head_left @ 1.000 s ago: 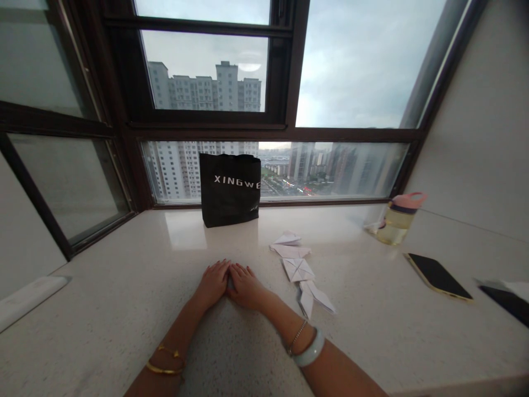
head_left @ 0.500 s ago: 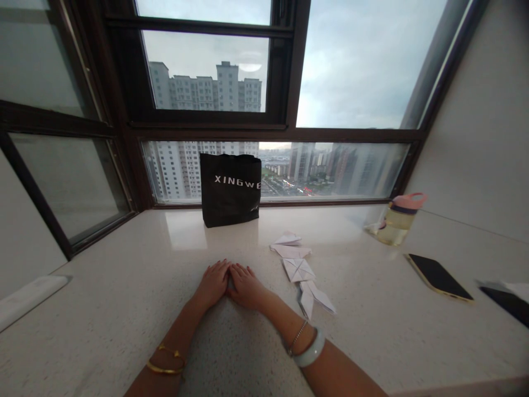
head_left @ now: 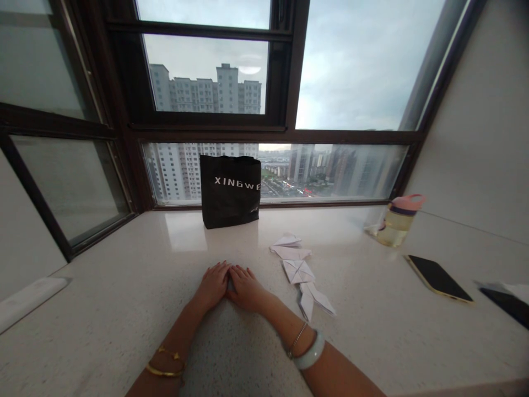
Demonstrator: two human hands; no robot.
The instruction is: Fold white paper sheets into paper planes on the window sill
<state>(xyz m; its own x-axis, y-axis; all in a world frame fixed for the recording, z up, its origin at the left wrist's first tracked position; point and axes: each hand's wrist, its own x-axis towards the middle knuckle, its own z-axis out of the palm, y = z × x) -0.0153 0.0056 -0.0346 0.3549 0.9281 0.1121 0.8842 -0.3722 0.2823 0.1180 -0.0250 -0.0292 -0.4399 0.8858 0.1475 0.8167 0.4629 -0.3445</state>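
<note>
My left hand [head_left: 212, 285] lies palm down on the speckled white countertop [head_left: 103, 309], its fingers stretched forward. Beside it, touching at the fingertips and thumbs, rests my right hand [head_left: 247, 288], also flat with nothing in it. To the right of my right hand lie several folded white paper pieces: a pointed one [head_left: 288, 240], a boat-like one [head_left: 291, 252], a creased square [head_left: 298, 271] and a forked one [head_left: 314, 299]. Beyond my hands a black bag [head_left: 230, 193] with white lettering stands upright near the window.
A bottle [head_left: 397, 223] with a pink lid stands at the right rear. In front of it lies a phone [head_left: 438, 278], with another dark flat object [head_left: 506, 304] at the right edge. At far left is a white bar-shaped object [head_left: 33, 300]. Window frames [head_left: 215, 135] border the back.
My hands and the objects keep their places. The view has shifted very slightly.
</note>
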